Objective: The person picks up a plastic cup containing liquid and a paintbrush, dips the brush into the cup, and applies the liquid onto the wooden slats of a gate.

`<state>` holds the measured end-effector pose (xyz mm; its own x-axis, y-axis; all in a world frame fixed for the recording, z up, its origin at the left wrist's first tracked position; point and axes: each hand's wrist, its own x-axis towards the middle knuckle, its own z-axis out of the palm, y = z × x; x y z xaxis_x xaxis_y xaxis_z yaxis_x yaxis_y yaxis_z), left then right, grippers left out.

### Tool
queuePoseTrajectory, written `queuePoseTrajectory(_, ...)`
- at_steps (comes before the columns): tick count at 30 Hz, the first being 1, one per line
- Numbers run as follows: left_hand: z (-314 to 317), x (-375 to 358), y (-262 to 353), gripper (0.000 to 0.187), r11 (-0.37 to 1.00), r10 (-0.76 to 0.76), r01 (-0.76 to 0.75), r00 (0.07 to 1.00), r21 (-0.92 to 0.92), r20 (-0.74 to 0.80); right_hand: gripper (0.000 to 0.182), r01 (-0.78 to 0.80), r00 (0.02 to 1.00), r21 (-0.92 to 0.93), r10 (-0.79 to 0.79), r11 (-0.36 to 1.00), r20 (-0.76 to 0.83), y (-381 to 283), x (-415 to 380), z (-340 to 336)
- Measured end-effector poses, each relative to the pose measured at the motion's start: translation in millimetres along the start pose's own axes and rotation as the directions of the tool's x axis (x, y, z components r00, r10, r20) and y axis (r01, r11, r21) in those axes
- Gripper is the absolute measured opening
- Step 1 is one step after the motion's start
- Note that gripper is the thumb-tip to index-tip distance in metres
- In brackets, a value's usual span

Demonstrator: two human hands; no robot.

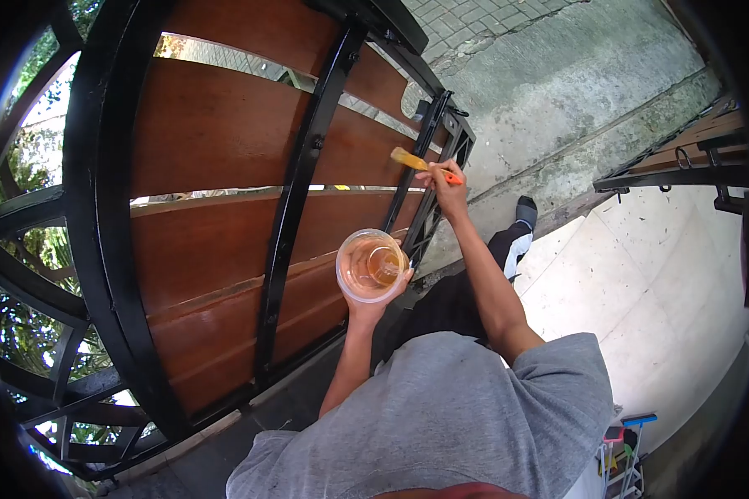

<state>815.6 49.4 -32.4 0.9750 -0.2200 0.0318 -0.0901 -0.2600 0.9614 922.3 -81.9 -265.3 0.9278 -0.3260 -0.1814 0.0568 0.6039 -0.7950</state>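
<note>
My right hand (448,190) grips a paintbrush (409,160) by its orange handle, the bristles pointing up and left toward the gate. In my left hand (373,309) is a clear plastic cup (371,265), held from below and the side, with a little amber liquid at its bottom. The brush tip overlaps a reddish-brown wooden panel (354,154) of the gate in this view. Black metal bars (295,200) run across the wooden boards, and the cup appears in front of the lower boards.
A curved black metal frame (100,208) borders the gate at left, with foliage behind. Concrete ground (549,108) and paving lie beyond. At right are pale floor tiles (624,266) and another wood-and-metal gate part (682,166). Brooms or similar long-handled tools (628,449) stand at lower right.
</note>
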Motion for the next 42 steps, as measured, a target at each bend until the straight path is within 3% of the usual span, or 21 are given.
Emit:
queuePoseTrajectory(4, 1, 0, 4, 0.075, 1.0, 0.012, -0.012, 1.0, 0.015, 0.009, 0.015, -0.005, 0.993, -0.104, -0.008, 0.995, -0.122, 10, 8, 15)
queuePoseTrajectory(5, 1, -1, 5, 0.075, 1.0, -0.003, 0.002, 1.0, 0.018, 0.015, 0.014, 0.006, 0.997, -0.099, -0.013, 0.995, -0.077, 11, 10, 25)
queuePoseTrajectory(11, 0, -2, -3, 0.076, 0.999, -0.016, 0.015, 1.0, 0.041, 0.02, 0.017, 0.079, 0.99, 0.282, -0.108, 0.956, 0.09, -87, 1, 80)
queuePoseTrajectory(14, -1, -2, -8, 0.075, 1.0, 0.0, 0.0, 1.0, 0.028, 0.018, 0.019, 0.056, 0.992, 0.29, -0.086, 0.955, 0.093, -73, 3, 75)
queuePoseTrajectory(15, -2, -2, -6, 0.075, 0.999, -0.01, 0.009, 1.0, 0.031, 0.016, 0.019, 0.101, 0.989, 0.132, -0.114, 0.986, 0.091, -52, 7, 67)
queuePoseTrajectory(18, 0, 1, 0, 0.075, 0.999, 0.002, -0.003, 1.0, 0.034, 0.018, 0.018, -0.067, 0.996, 0.051, 0.07, 0.996, -0.062, 12, 24, 17)
queuePoseTrajectory(21, -3, 1, 1, 0.075, 0.998, 0.028, -0.029, 0.999, 0.054, 0.026, 0.017, 0.08, 0.98, -0.005, -0.079, 0.997, -0.18, 20, 30, -5)
queuePoseTrajectory(24, -2, -2, 3, 0.075, 0.999, 0.005, -0.005, 1.0, 0.053, 0.001, 0.017, 0.087, 0.973, -0.191, -0.124, 0.978, -0.196, 34, 36, -6)
queuePoseTrajectory(28, -3, -3, -1, 0.074, 1.0, -0.008, 0.008, 1.0, 0.016, -0.009, 0.016, 0.113, 0.992, 0.031, -0.112, 0.993, -0.058, 23, 34, 27)
queuePoseTrajectory(29, -3, -4, -1, 0.074, 1.0, -0.022, 0.022, 1.0, 0.012, -0.009, 0.015, 0.135, 0.987, 0.124, -0.123, 0.983, -0.102, 12, 30, 29)
queuePoseTrajectory(33, -5, -2, 0, 0.073, 0.998, 0.027, -0.027, 1.0, 0.06, 0.001, 0.016, 0.06, 0.952, 0.176, -0.003, 0.983, -0.307, 45, 28, 0)
queuePoseTrajectory(36, -2, -5, -1, 0.071, 0.999, 0.045, -0.046, 0.998, -0.007, -0.048, 0.017, -0.102, 0.957, 0.127, 0.132, 0.987, -0.259, 62, 27, 4)
queuePoseTrajectory(40, -7, -6, -2, 0.073, 0.998, 0.014, -0.013, 1.0, 0.056, -0.025, 0.018, 0.024, 0.985, 0.35, 0.038, 0.936, -0.168, 31, 38, 26)
queuePoseTrajectory(42, -8, -7, 0, 0.075, 0.997, 0.001, 0.0, 1.0, 0.073, -0.01, 0.018, 0.024, 0.966, 0.312, 0.058, 0.95, -0.251, 25, 35, 18)
